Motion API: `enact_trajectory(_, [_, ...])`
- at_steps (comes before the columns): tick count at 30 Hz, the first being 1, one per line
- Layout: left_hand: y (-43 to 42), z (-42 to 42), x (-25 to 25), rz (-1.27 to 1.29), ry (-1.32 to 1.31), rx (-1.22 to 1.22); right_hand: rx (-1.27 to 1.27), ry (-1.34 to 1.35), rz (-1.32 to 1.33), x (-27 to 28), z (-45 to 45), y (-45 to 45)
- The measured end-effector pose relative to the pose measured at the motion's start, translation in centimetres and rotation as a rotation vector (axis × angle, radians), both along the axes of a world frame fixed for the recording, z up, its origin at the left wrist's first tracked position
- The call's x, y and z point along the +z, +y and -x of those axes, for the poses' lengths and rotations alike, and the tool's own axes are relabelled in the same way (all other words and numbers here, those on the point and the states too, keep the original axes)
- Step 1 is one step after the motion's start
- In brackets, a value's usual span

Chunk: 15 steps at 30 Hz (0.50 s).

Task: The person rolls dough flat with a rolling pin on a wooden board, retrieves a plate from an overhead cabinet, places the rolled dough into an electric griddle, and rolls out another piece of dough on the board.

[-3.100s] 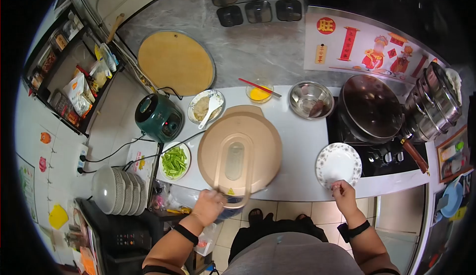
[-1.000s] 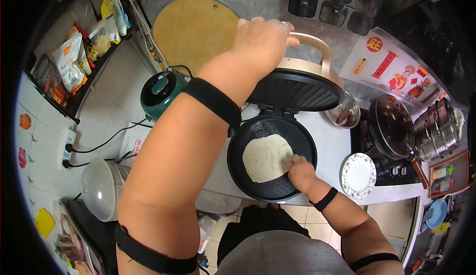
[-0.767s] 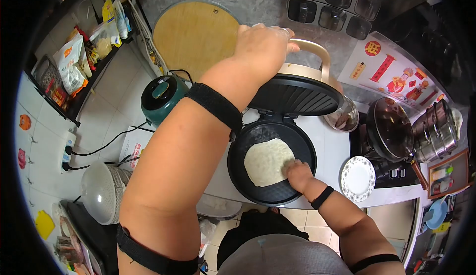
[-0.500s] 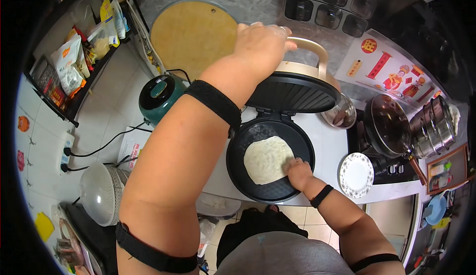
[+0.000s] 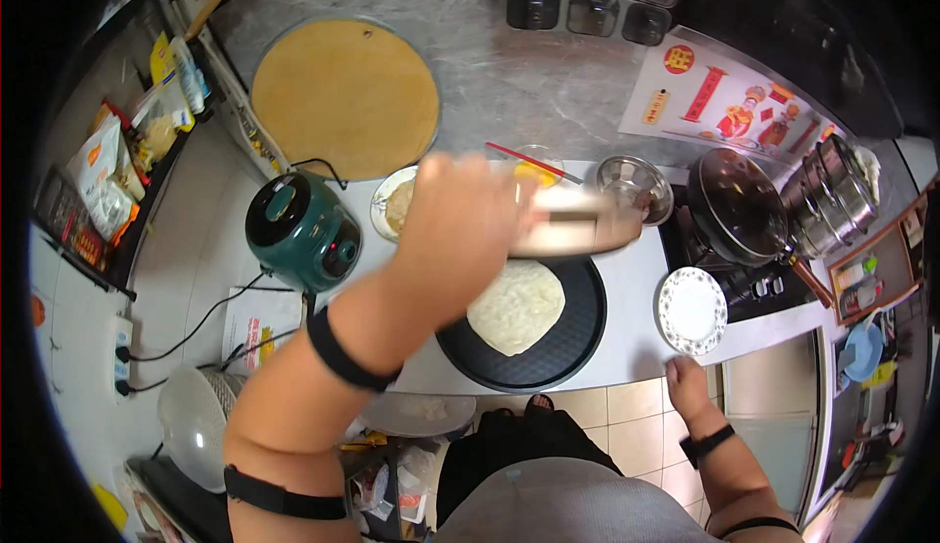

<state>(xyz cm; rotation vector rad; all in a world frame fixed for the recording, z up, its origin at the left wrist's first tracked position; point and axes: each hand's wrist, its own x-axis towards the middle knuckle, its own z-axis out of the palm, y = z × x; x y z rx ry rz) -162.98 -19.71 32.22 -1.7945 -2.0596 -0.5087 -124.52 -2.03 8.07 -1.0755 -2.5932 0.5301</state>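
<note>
A pale flat dough round (image 5: 516, 310) lies on the black lower plate (image 5: 578, 337) of a round electric griddle. Its beige lid (image 5: 578, 234) is partly lowered over the rear of the plate and blurred by motion. My left hand (image 5: 465, 215), also blurred, is closed around the lid's handle. Off the griddle, my right hand (image 5: 686, 382) is curled at the counter's front edge, just below a white patterned plate (image 5: 692, 311); whether it holds anything is too small to tell.
A green cooker (image 5: 302, 233) stands left. Behind the griddle are a dish (image 5: 386, 212), a glass bowl of yellow liquid (image 5: 534, 173) with red chopsticks, and a steel bowl (image 5: 633, 187). A lidded pan (image 5: 738, 207) sits on the stove, beside steel pots (image 5: 830, 197).
The griddle lid, which was raised, has come down partway with my left hand. My right hand has left the dough and moved right to near the patterned plate.
</note>
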Motion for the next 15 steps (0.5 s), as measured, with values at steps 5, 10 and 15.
enact_trajectory(5, [-6.9,-5.7,-8.3,0.054,-0.012,-0.327,-0.215,-0.197,0.165,-2.8,-10.1,-6.5])
enact_trajectory(10, [-9.8,-9.9,-16.2,0.323,-0.180,-0.349,-0.365,-0.480,0.325,-4.9,-14.3,-11.0])
enact_trajectory(15, [-10.0,-11.9,-20.7,0.562,-0.288,-0.146,-0.430,-0.630,0.479,-5.7,-18.3,-12.6])
